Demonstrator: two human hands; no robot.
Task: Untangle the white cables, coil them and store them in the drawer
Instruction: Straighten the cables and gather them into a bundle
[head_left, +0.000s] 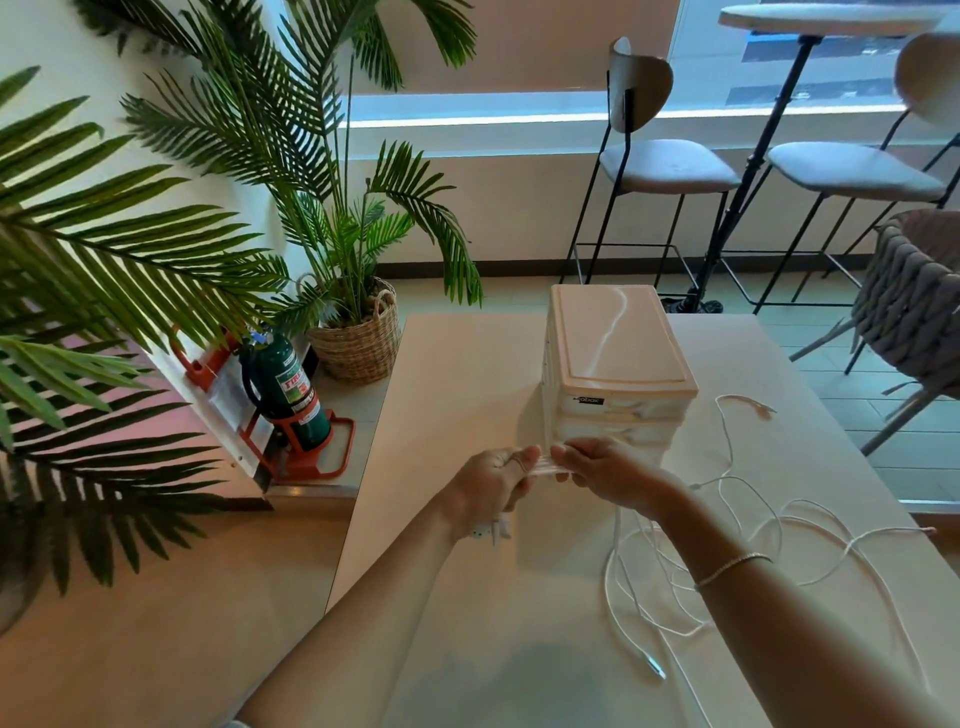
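Head-camera view: both hands, left hand (491, 486) and right hand (605, 470), fingers pinching a white cable (545, 466) taut before the drawer unit (618, 364), apparently to coil it; remaining cables (727, 545) sprawled across the table (467, 597).

Cool daylight comes through the window (779, 57) at the top, and the bright sill below it is overexposed. The counter (467, 374) looks warm and evenly lit. A white streak of glare crosses the lid of the drawer box (618, 332). A soft shadow lies on the counter below the arms. The wide lens bends the edges of the picture, and the white strands between the two hands are blurred.
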